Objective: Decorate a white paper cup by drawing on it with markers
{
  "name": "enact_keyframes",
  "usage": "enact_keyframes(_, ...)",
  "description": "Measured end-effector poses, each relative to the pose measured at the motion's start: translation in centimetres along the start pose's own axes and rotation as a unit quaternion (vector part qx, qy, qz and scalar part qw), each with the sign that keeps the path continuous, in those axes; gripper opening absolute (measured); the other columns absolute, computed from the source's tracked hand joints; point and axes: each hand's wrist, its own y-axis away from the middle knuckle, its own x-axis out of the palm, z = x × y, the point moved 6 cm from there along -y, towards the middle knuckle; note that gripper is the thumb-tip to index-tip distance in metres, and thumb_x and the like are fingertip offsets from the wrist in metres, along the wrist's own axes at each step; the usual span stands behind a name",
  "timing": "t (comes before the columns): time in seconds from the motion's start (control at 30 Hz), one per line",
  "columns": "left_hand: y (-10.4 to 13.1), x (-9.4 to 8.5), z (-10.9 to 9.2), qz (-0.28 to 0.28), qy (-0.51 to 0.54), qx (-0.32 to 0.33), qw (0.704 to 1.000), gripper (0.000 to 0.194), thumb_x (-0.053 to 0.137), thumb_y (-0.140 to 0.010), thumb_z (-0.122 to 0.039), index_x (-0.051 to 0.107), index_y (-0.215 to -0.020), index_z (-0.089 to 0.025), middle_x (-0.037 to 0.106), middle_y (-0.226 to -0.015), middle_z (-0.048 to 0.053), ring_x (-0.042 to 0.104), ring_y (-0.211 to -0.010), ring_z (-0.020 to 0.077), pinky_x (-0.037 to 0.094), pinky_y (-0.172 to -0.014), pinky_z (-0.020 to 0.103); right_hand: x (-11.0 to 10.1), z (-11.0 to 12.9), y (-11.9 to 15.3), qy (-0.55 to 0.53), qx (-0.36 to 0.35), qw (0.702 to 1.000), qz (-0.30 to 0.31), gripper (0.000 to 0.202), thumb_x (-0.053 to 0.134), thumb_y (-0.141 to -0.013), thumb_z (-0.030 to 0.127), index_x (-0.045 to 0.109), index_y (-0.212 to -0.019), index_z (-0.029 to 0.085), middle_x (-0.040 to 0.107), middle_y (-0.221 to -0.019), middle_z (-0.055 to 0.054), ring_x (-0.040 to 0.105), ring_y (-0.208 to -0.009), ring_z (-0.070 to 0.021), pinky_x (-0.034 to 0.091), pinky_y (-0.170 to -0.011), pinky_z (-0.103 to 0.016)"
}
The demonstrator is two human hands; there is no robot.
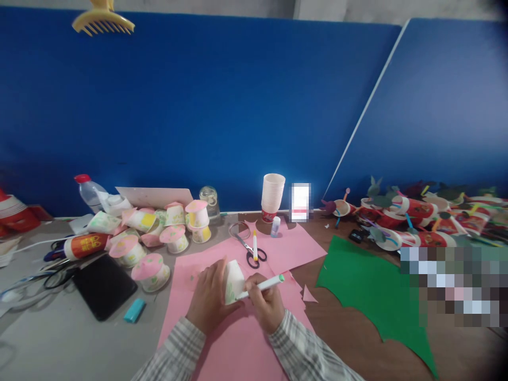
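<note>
My left hand (210, 296) is closed around a white paper cup (235, 280) that lies tilted over the pink paper (178, 328). Pale green marks show on the cup's side. In my right hand (266, 304) is a white marker pen (265, 286) with a green end, its tip at the lower edge of the cup. Just beyond the hands lie black-handled scissors (251, 254) and a second white marker with yellow ends (255, 246). A small glue bottle (275, 226) stands behind them on the pink sheets.
Several decorated cups with pink brims (151, 272) crowd the left, near a black tablet (103, 288) and a turquoise cap-like piece (134, 310). A cup stack (273, 196) stands at the back. Green paper (369, 291) and red cup crafts (420, 211) occupy the right.
</note>
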Motion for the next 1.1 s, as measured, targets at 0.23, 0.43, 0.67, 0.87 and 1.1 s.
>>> enact_keyframes(0.23,-0.02,-0.20,-0.10,-0.008,0.006,-0.001,1.000,0.097,0.048,-0.055,-0.076,0.015,-0.126,-0.017,0.054,-0.108,0.010,0.051,-0.095,0.0279,0.044,-0.076,0.041,-0.53,0.08,-0.25,0.005,-0.007,0.999,-0.043,0.020,0.050,-0.071,0.021,0.058,-0.052,0.020,0.042,-0.038,0.008,0.038,-0.034,-0.0113,0.033,-0.037,-0.020)
enact_keyframes(0.43,-0.14,-0.44,-0.29,-0.018,0.000,0.003,1.000,0.099,0.047,-0.055,-0.077,0.018,-0.125,-0.014,0.055,-0.105,0.011,0.052,-0.094,0.0276,0.044,-0.075,0.039,-0.60,-0.38,-0.25,-0.005,0.000,0.999,-0.034,0.019,0.050,-0.069,0.019,0.060,-0.052,0.020,0.042,-0.037,0.008,0.039,-0.033,-0.0116,0.034,-0.036,-0.020)
enact_keyframes(0.67,-0.05,-0.08,-0.07,-0.006,0.003,-0.003,1.000,0.098,0.046,-0.055,-0.078,0.017,-0.125,-0.016,0.053,-0.108,0.011,0.051,-0.095,0.0277,0.044,-0.076,0.040,-0.68,-0.56,-0.23,-0.002,0.004,0.999,-0.043,0.018,0.052,-0.068,0.019,0.059,-0.052,0.020,0.043,-0.037,0.008,0.039,-0.035,-0.0117,0.034,-0.038,-0.020)
enact_keyframes(0.87,0.06,-0.01,0.03,-0.006,-0.002,-0.004,1.000,0.099,0.045,-0.055,-0.078,0.016,-0.126,-0.016,0.053,-0.110,0.012,0.051,-0.097,0.0274,0.044,-0.077,0.039,-0.68,-0.34,-0.48,-0.026,0.016,0.998,-0.046,0.024,0.047,-0.071,0.024,0.056,-0.050,0.020,0.039,-0.033,0.009,0.035,-0.031,-0.0107,0.031,-0.034,-0.020)
enact_keyframes(1.1,0.05,-0.06,-0.08,-0.006,-0.003,-0.001,1.000,0.098,0.044,-0.056,-0.078,0.014,-0.126,-0.016,0.053,-0.110,0.010,0.050,-0.098,0.0275,0.043,-0.078,0.040,-0.72,-0.78,-0.42,-0.029,0.014,0.999,-0.043,0.020,0.051,-0.067,0.018,0.058,-0.048,0.020,0.046,-0.038,0.007,0.040,-0.036,-0.0117,0.035,-0.039,-0.020)
